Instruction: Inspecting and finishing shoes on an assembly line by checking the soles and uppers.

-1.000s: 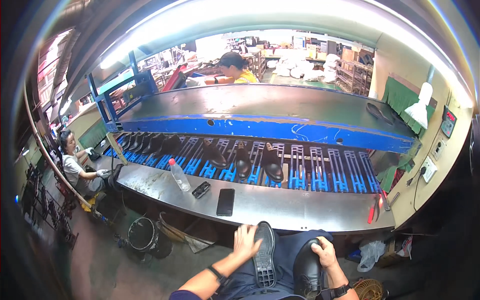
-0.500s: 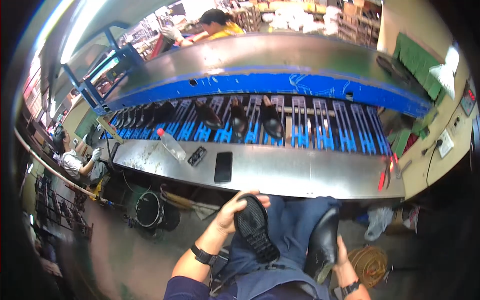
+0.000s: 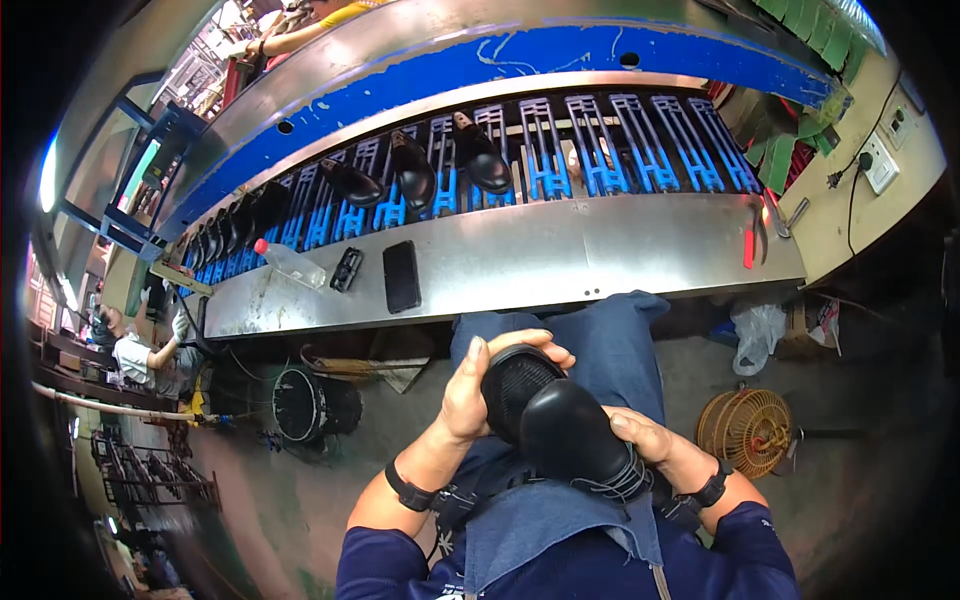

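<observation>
My left hand point(image 3: 467, 398) is wrapped round the side and upper end of a black shoe sole point(image 3: 508, 378) with a ribbed face. In my right hand point(image 3: 648, 438) is a black leather shoe point(image 3: 565, 428), gripped along its side, with thin laces toward my body. The toe of the shoe overlaps the sole and hides its lower part; whether they touch I cannot tell. Both are over my lap, in front of the metal bench ledge point(image 3: 600, 245).
Several black shoes, one a nearer shoe point(image 3: 480, 160), lie on a blue-slatted conveyor point(image 3: 590, 170). A bottle point(image 3: 290, 265), a phone point(image 3: 402, 277) and red-handled pincers point(image 3: 750, 240) lie on the ledge. A black bucket point(image 3: 300, 405) and a round wire fan point(image 3: 745, 432) stand below. Co-workers sit beyond.
My right hand has brought the shoe leftward to overlap the sole. My left hand has raised and turned the sole. The whole view has shifted.
</observation>
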A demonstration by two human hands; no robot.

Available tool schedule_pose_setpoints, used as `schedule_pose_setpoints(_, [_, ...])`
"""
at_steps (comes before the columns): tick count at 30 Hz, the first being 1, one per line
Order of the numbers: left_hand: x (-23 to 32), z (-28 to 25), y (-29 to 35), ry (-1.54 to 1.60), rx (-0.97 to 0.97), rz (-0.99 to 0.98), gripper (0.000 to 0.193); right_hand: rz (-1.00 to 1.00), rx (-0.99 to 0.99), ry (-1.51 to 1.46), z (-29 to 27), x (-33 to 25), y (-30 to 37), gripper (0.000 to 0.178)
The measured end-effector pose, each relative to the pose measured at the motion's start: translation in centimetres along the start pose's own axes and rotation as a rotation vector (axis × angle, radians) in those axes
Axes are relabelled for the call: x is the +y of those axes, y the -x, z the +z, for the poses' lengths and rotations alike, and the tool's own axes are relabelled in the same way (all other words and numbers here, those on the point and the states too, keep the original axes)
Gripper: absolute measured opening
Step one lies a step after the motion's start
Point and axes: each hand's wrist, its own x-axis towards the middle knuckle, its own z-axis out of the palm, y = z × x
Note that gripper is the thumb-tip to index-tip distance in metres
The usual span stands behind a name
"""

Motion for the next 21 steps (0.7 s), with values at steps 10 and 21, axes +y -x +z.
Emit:
schedule_pose_setpoints(10, [-1.2,-7.8,-0.4,-1.571,0.652,0.439,0.053,-0.2,-0.015,-0.868,-5.4,1.2,-0.8,0.079])
schedule_pose_setpoints(21, [-8.8,0.6,0.4,0.379,-0.091,-0.398,0.08,-0.276,0.74,0.925,-5.6,-0.3,-2.2,0.037])
